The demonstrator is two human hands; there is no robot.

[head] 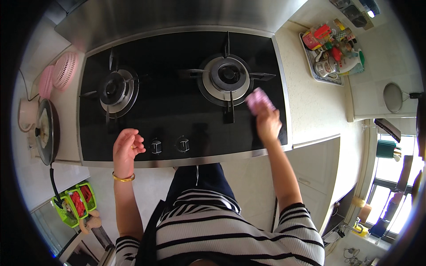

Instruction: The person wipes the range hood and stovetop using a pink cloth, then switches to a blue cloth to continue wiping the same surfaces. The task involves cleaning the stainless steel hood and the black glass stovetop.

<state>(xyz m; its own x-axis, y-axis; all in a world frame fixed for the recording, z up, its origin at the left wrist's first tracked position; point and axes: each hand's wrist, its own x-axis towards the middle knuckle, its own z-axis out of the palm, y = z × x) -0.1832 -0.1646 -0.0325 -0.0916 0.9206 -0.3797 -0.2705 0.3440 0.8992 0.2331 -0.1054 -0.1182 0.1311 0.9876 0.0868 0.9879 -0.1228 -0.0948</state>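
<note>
My right hand (pixel 269 124) grips a pink cleaning cloth (pixel 260 100), slightly blurred, over the right side of the black gas cooktop (pixel 159 99). Just up and left of the cloth is the right burner (pixel 229 74) with its pan supports. Held above the cooktop's front left edge, my left hand (pixel 127 143) is empty, its fingers loosely curled and apart. It is nearest to the left control knob (pixel 156 146); the right control knob (pixel 184 145) sits farther along. The left burner (pixel 113 88) lies beyond my left hand.
At the right back, a tray (pixel 313 71) holds several bottles and jars. Pink plastic baskets (pixel 65 70) and a lidded frying pan (pixel 46 131) stand at left, the pan's handle jutting past the counter. Below it is a green storage rack (pixel 71 214). A strainer (pixel 392 97) hangs at right.
</note>
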